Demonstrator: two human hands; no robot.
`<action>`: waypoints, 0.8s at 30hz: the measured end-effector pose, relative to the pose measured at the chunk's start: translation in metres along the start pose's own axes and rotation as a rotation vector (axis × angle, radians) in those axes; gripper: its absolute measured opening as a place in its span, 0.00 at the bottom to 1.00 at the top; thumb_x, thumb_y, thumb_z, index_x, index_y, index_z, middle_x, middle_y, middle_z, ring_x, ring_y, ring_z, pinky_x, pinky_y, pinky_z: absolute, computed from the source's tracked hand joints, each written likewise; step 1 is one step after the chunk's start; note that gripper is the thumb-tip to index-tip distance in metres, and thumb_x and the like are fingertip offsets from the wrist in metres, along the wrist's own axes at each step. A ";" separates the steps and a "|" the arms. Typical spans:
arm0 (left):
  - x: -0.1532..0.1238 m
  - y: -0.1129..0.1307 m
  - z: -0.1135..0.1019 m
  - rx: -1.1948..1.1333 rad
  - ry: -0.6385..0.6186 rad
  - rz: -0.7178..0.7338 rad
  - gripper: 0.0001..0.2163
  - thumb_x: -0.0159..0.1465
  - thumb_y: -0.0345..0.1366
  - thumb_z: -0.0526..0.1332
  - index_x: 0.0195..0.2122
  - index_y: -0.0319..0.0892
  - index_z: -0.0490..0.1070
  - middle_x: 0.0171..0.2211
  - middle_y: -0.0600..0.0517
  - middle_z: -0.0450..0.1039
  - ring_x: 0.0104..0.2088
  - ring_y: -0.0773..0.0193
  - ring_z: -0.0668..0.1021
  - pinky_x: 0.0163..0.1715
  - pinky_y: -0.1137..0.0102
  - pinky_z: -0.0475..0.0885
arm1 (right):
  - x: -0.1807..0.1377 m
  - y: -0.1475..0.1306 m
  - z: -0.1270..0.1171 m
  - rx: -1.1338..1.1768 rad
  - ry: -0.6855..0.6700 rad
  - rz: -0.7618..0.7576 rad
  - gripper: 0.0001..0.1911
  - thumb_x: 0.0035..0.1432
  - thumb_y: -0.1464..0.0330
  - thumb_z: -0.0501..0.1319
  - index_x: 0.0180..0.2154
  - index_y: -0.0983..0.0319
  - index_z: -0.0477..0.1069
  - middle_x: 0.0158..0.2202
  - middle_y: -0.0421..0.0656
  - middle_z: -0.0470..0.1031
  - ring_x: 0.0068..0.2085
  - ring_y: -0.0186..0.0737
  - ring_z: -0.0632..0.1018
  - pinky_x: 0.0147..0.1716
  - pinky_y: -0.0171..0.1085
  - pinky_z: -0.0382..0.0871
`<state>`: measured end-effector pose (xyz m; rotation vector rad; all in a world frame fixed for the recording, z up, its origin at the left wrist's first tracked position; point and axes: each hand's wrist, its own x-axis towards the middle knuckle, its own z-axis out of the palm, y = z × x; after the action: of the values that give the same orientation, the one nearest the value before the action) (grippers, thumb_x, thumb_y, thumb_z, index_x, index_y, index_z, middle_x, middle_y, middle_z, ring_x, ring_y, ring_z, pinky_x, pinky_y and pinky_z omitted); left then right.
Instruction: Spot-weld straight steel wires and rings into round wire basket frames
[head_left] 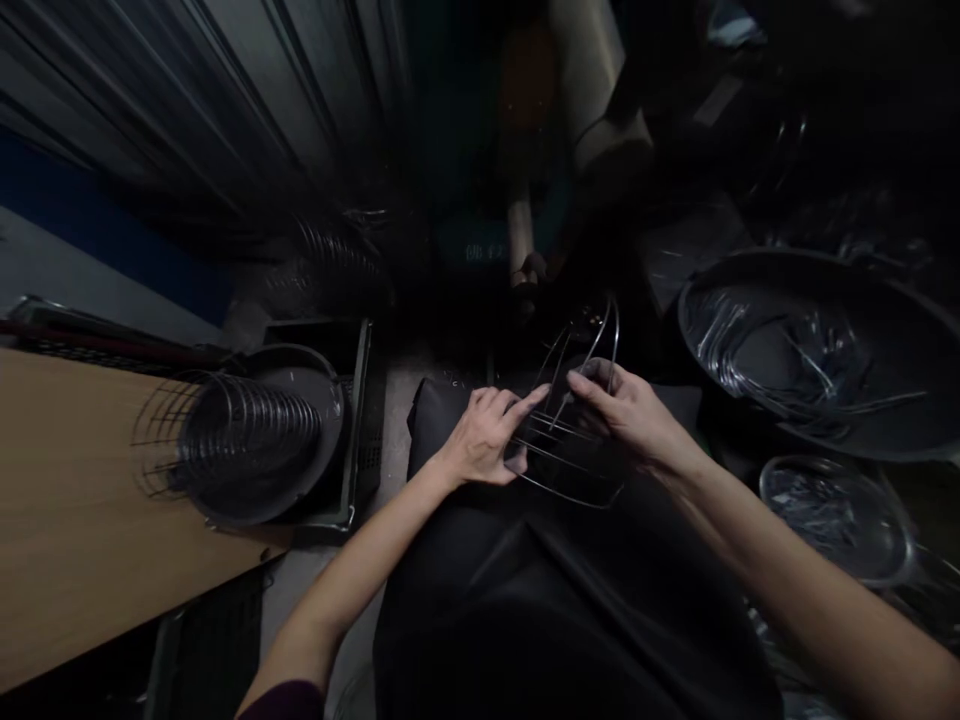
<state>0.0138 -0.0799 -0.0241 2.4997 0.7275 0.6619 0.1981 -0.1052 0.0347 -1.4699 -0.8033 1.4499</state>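
Note:
Over the black apron [525, 600] on my lap, both hands are at a thin metal wire frame [562, 465] made of curved and straight wires. My left hand [491, 435] grips its left side, thumb below and index finger stretched toward the right. My right hand [619, 405] pinches wire at the right, thumb against fingers, with bent wires [611, 335] rising above it. Which wires belong to the frame and which are loose, I cannot tell. Just beyond the hands stands a dark machine with a pale vertical rod [520, 240].
At left, a dark round basin [337, 400] holds a row of wire frames [255, 425], beside a wooden board [67, 500]. At right, a large basin [885, 440] holds bent wires [720, 350]. Below it, a smaller bowl [889, 560] contains small metal pieces [814, 505].

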 end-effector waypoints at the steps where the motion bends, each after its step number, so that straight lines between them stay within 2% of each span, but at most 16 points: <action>1: 0.007 0.000 -0.006 -0.027 0.067 0.007 0.37 0.51 0.37 0.57 0.62 0.41 0.45 0.41 0.45 0.65 0.41 0.54 0.68 0.45 0.57 0.61 | 0.006 -0.004 -0.002 0.029 -0.004 -0.011 0.23 0.43 0.52 0.68 0.27 0.60 0.60 0.15 0.31 0.55 0.15 0.26 0.56 0.15 0.30 0.49; 5: 0.031 -0.008 -0.011 -0.125 0.414 0.067 0.29 0.49 0.35 0.60 0.53 0.45 0.52 0.40 0.48 0.66 0.40 0.57 0.70 0.45 0.57 0.61 | 0.036 -0.026 -0.005 0.060 -0.019 -0.106 0.24 0.42 0.52 0.68 0.28 0.60 0.60 0.16 0.30 0.54 0.15 0.24 0.54 0.14 0.29 0.50; 7: 0.043 -0.016 -0.010 -0.139 0.502 0.086 0.27 0.47 0.33 0.60 0.49 0.45 0.53 0.40 0.49 0.66 0.41 0.57 0.71 0.46 0.57 0.62 | 0.053 -0.038 -0.005 0.051 -0.027 -0.149 0.24 0.41 0.53 0.69 0.30 0.61 0.61 0.17 0.31 0.56 0.14 0.23 0.54 0.13 0.28 0.47; 14: 0.076 -0.038 -0.024 -0.040 0.520 0.071 0.28 0.45 0.32 0.61 0.47 0.45 0.51 0.39 0.50 0.66 0.39 0.57 0.71 0.45 0.56 0.64 | 0.094 -0.061 -0.006 0.028 -0.082 -0.185 0.26 0.38 0.52 0.69 0.30 0.61 0.62 0.15 0.31 0.57 0.14 0.24 0.55 0.12 0.27 0.45; 18: 0.086 -0.043 -0.029 -0.038 0.557 0.069 0.28 0.45 0.31 0.61 0.47 0.45 0.52 0.38 0.49 0.65 0.39 0.57 0.71 0.45 0.55 0.64 | 0.106 -0.069 -0.006 0.002 -0.073 -0.205 0.25 0.38 0.51 0.69 0.30 0.62 0.64 0.16 0.31 0.58 0.15 0.24 0.56 0.12 0.27 0.47; 24: 0.096 -0.056 -0.033 -0.110 0.525 -0.018 0.29 0.45 0.30 0.62 0.47 0.46 0.50 0.39 0.50 0.65 0.40 0.57 0.71 0.45 0.55 0.65 | 0.125 -0.077 -0.004 -0.051 -0.056 -0.206 0.22 0.38 0.53 0.68 0.29 0.60 0.63 0.14 0.32 0.58 0.14 0.27 0.56 0.11 0.29 0.46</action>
<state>0.0465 0.0285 0.0018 2.2281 0.8600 1.3385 0.2254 0.0375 0.0539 -1.3459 -1.0029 1.3281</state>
